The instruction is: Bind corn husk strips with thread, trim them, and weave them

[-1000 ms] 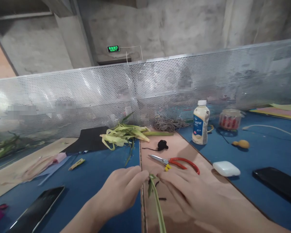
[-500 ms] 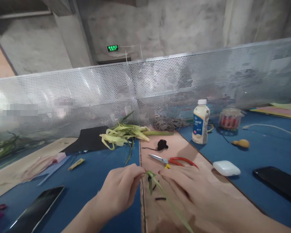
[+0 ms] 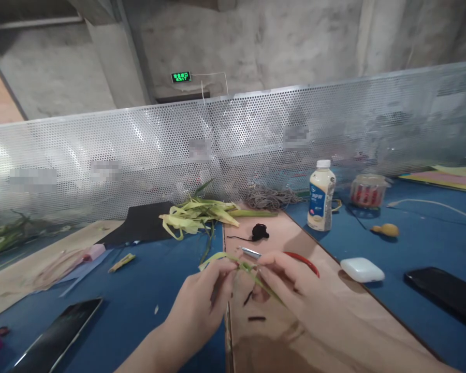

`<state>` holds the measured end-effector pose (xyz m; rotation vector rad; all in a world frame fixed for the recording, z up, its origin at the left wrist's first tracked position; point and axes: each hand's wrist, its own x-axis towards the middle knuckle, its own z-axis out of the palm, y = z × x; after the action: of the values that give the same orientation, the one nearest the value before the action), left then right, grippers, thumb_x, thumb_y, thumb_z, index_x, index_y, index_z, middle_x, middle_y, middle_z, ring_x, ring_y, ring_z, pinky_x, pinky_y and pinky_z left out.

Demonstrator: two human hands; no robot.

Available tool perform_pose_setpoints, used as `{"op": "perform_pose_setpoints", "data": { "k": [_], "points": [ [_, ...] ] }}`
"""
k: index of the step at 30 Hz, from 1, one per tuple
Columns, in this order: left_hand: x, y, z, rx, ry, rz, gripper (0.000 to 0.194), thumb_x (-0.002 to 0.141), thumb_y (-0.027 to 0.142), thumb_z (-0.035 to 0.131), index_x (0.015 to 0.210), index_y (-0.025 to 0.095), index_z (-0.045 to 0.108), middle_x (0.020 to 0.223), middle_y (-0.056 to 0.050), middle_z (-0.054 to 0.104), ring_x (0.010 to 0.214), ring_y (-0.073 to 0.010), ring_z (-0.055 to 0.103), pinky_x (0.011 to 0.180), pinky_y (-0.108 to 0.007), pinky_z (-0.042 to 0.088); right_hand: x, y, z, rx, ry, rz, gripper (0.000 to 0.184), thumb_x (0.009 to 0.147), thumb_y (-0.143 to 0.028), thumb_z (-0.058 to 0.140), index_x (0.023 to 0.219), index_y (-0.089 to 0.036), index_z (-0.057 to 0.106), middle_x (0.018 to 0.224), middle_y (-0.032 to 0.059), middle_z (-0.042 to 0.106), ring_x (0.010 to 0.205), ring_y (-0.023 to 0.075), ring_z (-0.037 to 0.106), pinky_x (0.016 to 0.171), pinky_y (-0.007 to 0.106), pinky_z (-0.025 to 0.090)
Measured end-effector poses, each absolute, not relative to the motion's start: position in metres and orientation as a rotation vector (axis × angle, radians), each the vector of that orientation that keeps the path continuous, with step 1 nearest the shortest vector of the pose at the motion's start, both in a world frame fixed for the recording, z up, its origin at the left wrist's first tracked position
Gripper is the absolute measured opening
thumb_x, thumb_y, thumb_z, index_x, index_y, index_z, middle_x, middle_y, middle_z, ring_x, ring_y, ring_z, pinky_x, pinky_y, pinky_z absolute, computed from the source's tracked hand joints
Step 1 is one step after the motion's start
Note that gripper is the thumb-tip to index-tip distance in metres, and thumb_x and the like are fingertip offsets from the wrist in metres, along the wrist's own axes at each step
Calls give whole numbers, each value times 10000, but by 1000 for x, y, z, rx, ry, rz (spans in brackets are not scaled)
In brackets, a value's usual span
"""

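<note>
With left fingers (image 3: 221, 266) and right fingers (image 3: 281, 263), pinching green strip (image 3: 246, 266) over tan worktop (image 3: 291, 230), left edge: likely light, limp, so grip mid-strip!

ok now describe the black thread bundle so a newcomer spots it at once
Find the pinkish board between the blue table surfaces. On it, beyond the left hand and right hand, just past the scissors, lies the black thread bundle. It is balled up with a loose tail pointing left, unlike the short black scraps nearer the camera.
</note>
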<state>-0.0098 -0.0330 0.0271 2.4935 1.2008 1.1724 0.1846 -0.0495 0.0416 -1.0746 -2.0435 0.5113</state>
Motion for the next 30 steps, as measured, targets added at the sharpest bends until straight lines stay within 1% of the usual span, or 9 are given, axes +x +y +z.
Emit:
{"op": "perform_pose_setpoints", "data": {
  "k": [2, 4, 9, 12, 15, 18, 20, 24, 30],
  "points": [
    [-4, -36, 31, 2291, 1279, 1163, 138, 857, 233, 402, 902, 209, 530, 695, 3, 641, 517, -109, 574, 543, -204, 456, 179, -48, 43, -1097, -1962, 730, 199, 907, -283, 292, 889, -206, 475, 582, -52, 580, 519, 85, 572, 474, 165, 443],
    [3, -37, 34, 2074, 1297, 1136, 216, 864, 291, 391, 966, 200, 558, 621, 11, 618, 490, -111, 551, 512, -202, 441, 176, -47, 44, -1122, -1869, 927, 180, 896, -301, 322, 857, -210, 473, 516, -71, 501, 430, 78, 503, 408, 157, 405],
    [13, -34, 36, 1542, 1054, 1117, 293, 842, 354, 428, 911, 139, 614, 642, -11, 602, 541, -116, 545, 551, -231, 478, 171, -47, 38, -1103, -1806, 1015, 105, 861, -268, 398, 817, -196, 461, 599, -63, 448, 448, 52, 384, 389, 120, 352],
    [12, -32, 37, 1342, 1010, 1164, 274, 805, 382, 487, 894, 145, 592, 574, 21, 541, 477, -101, 499, 438, -204, 448, 168, -48, 35, -1083, -1827, 1057, 132, 863, -259, 387, 776, -186, 454, 575, -68, 397, 457, 47, 355, 385, 104, 329],
    [9, -30, 38, 1369, 1113, 1190, 225, 781, 379, 526, 778, 156, 554, 452, 75, 440, 357, -56, 390, 325, -134, 307, 167, -48, 33, -1083, -1812, 1106, 123, 849, -263, 409, 763, -187, 450, 555, -72, 377, 458, 51, 365, 364, 97, 323],
    [10, -32, 37, 1470, 1160, 1243, 222, 782, 363, 525, 680, 173, 472, 449, 99, 398, 337, -33, 354, 332, -118, 289, 166, -47, 32, -1109, -1813, 1126, 107, 844, -248, 409, 782, -183, 468, 520, -79, 385, 401, 45, 348, 340, 105, 316],
    [13, -34, 36, 1529, 1184, 1267, 214, 795, 359, 498, 683, 184, 447, 426, 109, 375, 327, -35, 338, 335, -120, 289, 165, -47, 31, -1138, -1827, 1093, 114, 842, -230, 405, 786, -174, 487, 504, -79, 395, 374, 38, 339, 328, 106, 299],
    [19, -40, 37, 1538, 1274, 1348, 189, 815, 357, 446, 713, 198, 441, 348, 129, 310, 279, -41, 249, 299, -129, 197, 163, -51, 35, -1194, -1830, 1088, 106, 833, -204, 412, 758, -173, 481, 500, -75, 424, 362, 30, 336, 312, 102, 260],
    [21, -45, 40, 1479, 1258, 1416, 205, 791, 390, 470, 734, 194, 451, 363, 129, 300, 280, -44, 259, 287, -138, 181, 163, -59, 44, -1226, -1885, 999, 138, 815, -215, 434, 684, -184, 464, 455, -80, 395, 359, 33, 367, 319, 107, 268]
  ]
}}
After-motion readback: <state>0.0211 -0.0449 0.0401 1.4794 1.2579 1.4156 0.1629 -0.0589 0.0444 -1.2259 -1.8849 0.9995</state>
